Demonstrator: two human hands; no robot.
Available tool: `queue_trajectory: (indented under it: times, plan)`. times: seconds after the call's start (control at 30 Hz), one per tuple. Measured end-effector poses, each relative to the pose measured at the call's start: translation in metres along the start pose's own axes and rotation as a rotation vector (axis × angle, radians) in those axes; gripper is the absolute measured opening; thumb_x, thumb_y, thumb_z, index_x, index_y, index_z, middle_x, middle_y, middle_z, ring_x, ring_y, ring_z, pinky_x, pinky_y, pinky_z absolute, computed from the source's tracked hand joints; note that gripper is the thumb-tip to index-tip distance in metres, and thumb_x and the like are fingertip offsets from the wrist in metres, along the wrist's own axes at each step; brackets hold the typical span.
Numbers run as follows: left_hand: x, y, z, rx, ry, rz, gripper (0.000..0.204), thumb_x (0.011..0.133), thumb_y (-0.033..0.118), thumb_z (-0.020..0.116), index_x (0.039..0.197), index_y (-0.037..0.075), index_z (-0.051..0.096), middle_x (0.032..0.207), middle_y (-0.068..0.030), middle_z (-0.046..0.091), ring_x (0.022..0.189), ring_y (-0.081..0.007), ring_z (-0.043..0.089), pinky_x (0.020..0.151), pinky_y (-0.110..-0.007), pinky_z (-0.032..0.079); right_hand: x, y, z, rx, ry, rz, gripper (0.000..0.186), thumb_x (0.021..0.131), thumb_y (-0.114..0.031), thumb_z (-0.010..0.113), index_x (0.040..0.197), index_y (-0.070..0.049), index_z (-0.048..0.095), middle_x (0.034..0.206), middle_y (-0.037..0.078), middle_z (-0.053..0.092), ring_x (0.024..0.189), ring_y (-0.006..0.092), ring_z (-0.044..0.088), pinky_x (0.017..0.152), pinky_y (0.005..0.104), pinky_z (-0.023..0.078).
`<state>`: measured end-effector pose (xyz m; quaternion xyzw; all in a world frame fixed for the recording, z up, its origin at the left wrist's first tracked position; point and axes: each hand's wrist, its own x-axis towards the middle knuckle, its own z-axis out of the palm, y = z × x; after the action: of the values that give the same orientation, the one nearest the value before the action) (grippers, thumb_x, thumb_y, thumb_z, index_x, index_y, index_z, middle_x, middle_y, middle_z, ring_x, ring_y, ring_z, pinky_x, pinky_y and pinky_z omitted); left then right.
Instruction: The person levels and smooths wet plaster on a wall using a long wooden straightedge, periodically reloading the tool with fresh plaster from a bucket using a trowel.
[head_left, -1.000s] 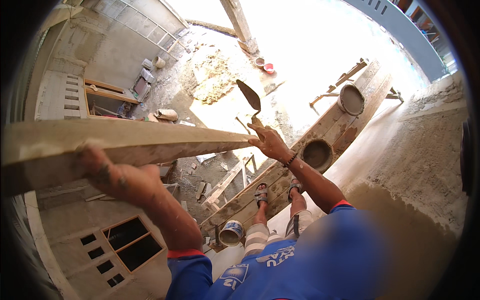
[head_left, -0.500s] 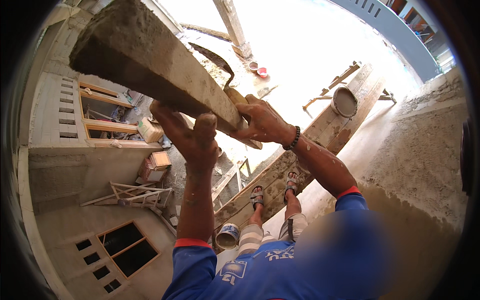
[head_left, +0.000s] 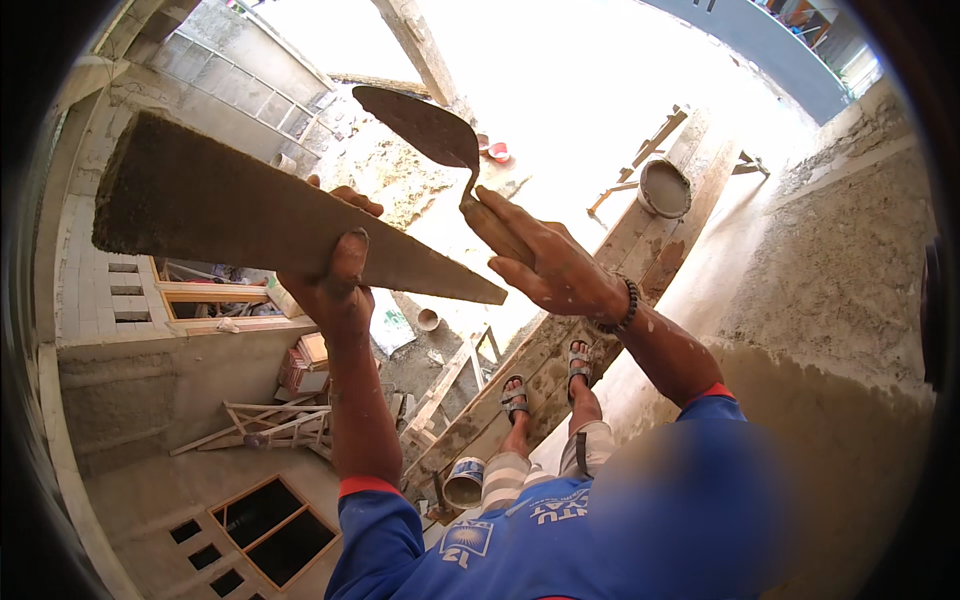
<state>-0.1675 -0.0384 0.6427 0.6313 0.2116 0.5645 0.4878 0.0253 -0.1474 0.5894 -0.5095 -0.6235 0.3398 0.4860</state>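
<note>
My left hand [head_left: 335, 300] is closed around a long, straight grey board [head_left: 235, 215], its thumb on the face towards me and its fingers over the far edge. The board lies tilted across the view, its wide-looking, rough end up at the left and its other end close to my right hand. In my right hand [head_left: 565, 265] is a pointed trowel [head_left: 425, 125], gripped by its wooden handle [head_left: 497, 232]. The trowel's blade points up and left, above the board and apart from it in view.
I stand on raised wooden planks [head_left: 470, 435]. A round mortar bowl [head_left: 664, 188] sits farther along them, and a bucket [head_left: 464, 482] is by my legs. A rough plastered wall [head_left: 820, 260] rises at right. Below left are wooden trestles [head_left: 285, 428] and stacked boxes [head_left: 303, 368].
My right hand has come away from the board and moved slightly right, bringing the trowel blade into fuller view. The board has turned and shifted down and left with my left hand.
</note>
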Motion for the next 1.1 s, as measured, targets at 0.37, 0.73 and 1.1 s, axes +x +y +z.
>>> queue_trajectory:
  times: [0.37,0.73,1.1]
  plan:
    - [-0.007,0.059,0.01,0.09,0.12,0.089,0.062,0.078,0.019,0.057,0.13,-0.005,0.035,0.109,-0.0209,0.055,0.097,-0.0307,0.056,0.092,-0.045,0.042,-0.096,0.24,0.078,-0.42,-0.335,0.585,0.044,0.081,-0.012,0.051,0.124,-0.007,0.044,0.102,0.022,0.061,0.093,0.0391,0.059,0.086,0.045,0.046]
    - [0.0,0.053,0.061,-0.024,-0.016,0.165,0.049,0.077,0.015,0.056,0.119,-0.008,0.045,0.099,-0.0257,0.06,0.09,-0.0302,0.061,0.082,-0.04,0.05,-0.389,0.2,0.092,-0.311,0.015,1.077,0.063,0.078,-0.022,0.059,0.134,-0.003,0.037,0.129,0.022,0.048,0.112,0.0378,0.051,0.096,0.04,0.042]
    - [0.001,0.04,0.29,-0.294,-0.451,0.203,0.034,0.081,0.007,0.059,0.11,-0.01,0.052,0.098,-0.0224,0.063,0.085,-0.0305,0.065,0.079,-0.04,0.054,-0.62,0.058,0.228,0.503,0.84,1.904,0.047,0.074,-0.012,0.061,0.12,-0.008,0.052,0.092,0.019,0.062,0.07,0.0301,0.064,0.061,0.0364,0.052]
